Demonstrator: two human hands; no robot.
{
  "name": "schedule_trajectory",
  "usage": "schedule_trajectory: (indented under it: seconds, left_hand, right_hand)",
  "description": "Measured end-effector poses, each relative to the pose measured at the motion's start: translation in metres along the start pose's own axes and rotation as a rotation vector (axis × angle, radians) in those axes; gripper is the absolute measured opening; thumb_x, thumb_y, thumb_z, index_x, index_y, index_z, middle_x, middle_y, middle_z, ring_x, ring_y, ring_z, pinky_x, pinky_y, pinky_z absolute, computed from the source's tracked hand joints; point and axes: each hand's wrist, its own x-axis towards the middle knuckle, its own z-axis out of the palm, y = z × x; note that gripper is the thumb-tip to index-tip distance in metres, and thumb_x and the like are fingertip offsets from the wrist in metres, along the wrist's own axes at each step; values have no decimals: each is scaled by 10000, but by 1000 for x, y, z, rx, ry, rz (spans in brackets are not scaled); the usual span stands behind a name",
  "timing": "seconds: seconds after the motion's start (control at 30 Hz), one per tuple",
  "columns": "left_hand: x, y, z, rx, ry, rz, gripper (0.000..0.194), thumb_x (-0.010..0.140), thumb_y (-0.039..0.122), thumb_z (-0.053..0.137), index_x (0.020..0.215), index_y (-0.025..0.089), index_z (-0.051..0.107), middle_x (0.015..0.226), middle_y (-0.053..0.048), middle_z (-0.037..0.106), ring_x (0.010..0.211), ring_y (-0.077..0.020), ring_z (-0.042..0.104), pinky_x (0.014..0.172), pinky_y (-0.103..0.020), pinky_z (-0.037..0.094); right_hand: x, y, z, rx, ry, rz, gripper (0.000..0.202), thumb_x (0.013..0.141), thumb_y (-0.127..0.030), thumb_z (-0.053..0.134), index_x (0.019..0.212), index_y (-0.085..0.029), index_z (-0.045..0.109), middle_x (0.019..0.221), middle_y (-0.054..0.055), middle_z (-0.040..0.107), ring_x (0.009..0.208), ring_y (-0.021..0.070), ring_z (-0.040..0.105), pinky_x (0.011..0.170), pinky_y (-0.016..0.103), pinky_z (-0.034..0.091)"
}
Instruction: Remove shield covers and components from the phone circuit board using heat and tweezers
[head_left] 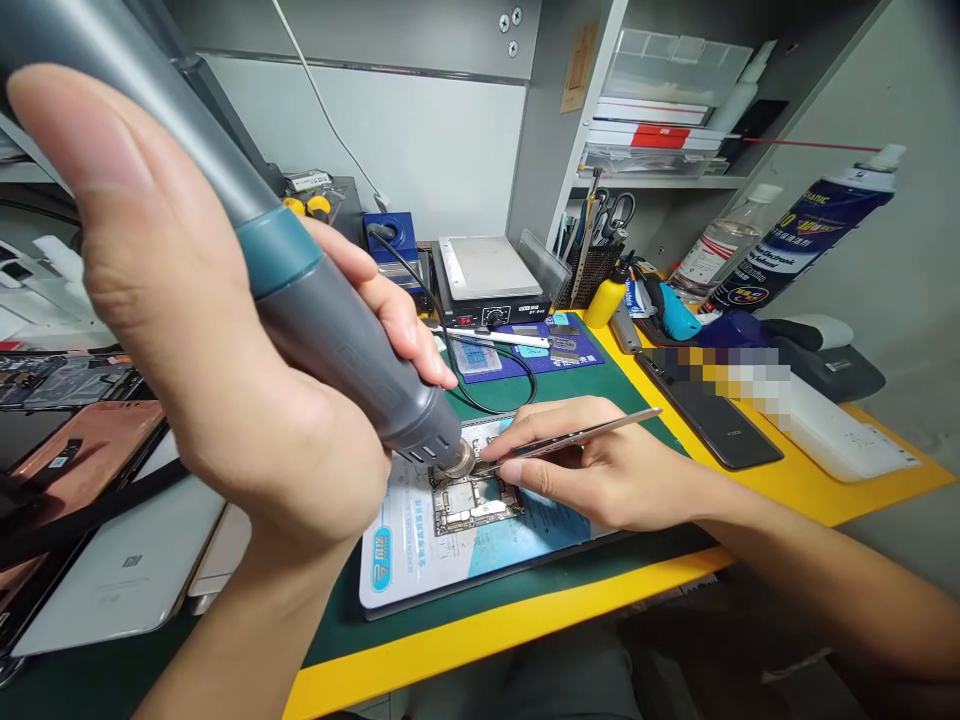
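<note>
My left hand (pixel 225 330) is wrapped round a grey hot air gun (pixel 352 340) with a teal ring. The gun slants down to the right, its metal nozzle (pixel 459 460) right over a circuit board (pixel 476 512). My right hand (pixel 600 465) pinches slim metal tweezers (pixel 585 433) between thumb and fingers; their tips are near the nozzle, over the board, too small to make out clearly. The board lies on a blue and white printed pad (pixel 450 570), which rests on a green mat (pixel 352 640).
A hot plate device (pixel 491 270) stands behind, with a black cable in front. Phones (pixel 112 560) lie at the left. A black phone (pixel 712 410), yellow bottle (pixel 606 295), spray can (pixel 810 235) and tool holder (pixel 596 265) are at the right.
</note>
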Motion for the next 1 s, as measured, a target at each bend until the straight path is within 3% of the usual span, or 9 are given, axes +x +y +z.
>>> schedule_trajectory:
  seconds: [0.07, 0.13, 0.3, 0.43, 0.6, 0.77, 1.0]
  left_hand:
    - [1, -1, 6, 59, 63, 77, 743, 980, 907, 539, 689, 224, 579, 607, 20, 436, 483, -157, 575, 413, -323, 491]
    - [2, 1, 8, 92, 71, 65, 725, 994, 878, 539, 679, 226, 572, 613, 15, 450, 478, -172, 582, 415, -346, 511]
    - [-1, 7, 9, 88, 80, -3, 696, 1165, 595, 253, 650, 212, 522, 562, -2, 467, 467, -176, 599, 436, -329, 533]
    - [-2, 8, 13, 64, 83, -25, 653, 1151, 633, 296, 701, 233, 549, 509, 16, 492, 423, -173, 566, 398, -306, 496]
    - [-4, 5, 14, 68, 77, 54, 617, 1141, 619, 326, 687, 251, 524, 493, 29, 474, 398, -176, 563, 373, -300, 457]
    - [-3, 4, 8, 95, 7, 30, 645, 1002, 819, 549, 712, 243, 547, 534, 21, 523, 423, -187, 574, 390, -321, 499]
    - [2, 2, 11, 109, -79, 19, 626, 1023, 766, 478, 723, 235, 619, 524, -10, 573, 420, -186, 603, 419, -312, 529]
  right_hand:
    - [0, 0, 0, -1, 0, 12, 246, 1023, -212, 760, 1159, -73, 910, 989, 108, 867, 834, 167, 772, 752, 242, 603]
    - [0, -1, 1, -4, -2, 33, 254, 1010, -217, 762, 1159, -76, 912, 969, 99, 865, 810, 163, 763, 731, 240, 597]
    - [1, -3, 1, 23, -16, 127, 287, 996, -295, 770, 1142, -92, 911, 1037, 118, 885, 902, 209, 792, 785, 271, 616]
    - [1, -1, 0, 158, -41, 186, 316, 991, -357, 795, 1140, -93, 884, 939, 96, 864, 784, 180, 733, 684, 264, 572]
    - [3, 2, -5, 306, -12, 198, 263, 885, -361, 930, 976, -121, 874, 833, 51, 819, 714, 145, 650, 638, 250, 501]
    - [2, 3, -9, 253, -10, 220, 296, 858, -421, 955, 918, -135, 909, 820, 64, 838, 721, 162, 668, 647, 270, 492]
    - [1, 9, -7, 177, -21, 125, 339, 924, -478, 875, 953, -143, 920, 868, 80, 862, 765, 190, 714, 688, 293, 525]
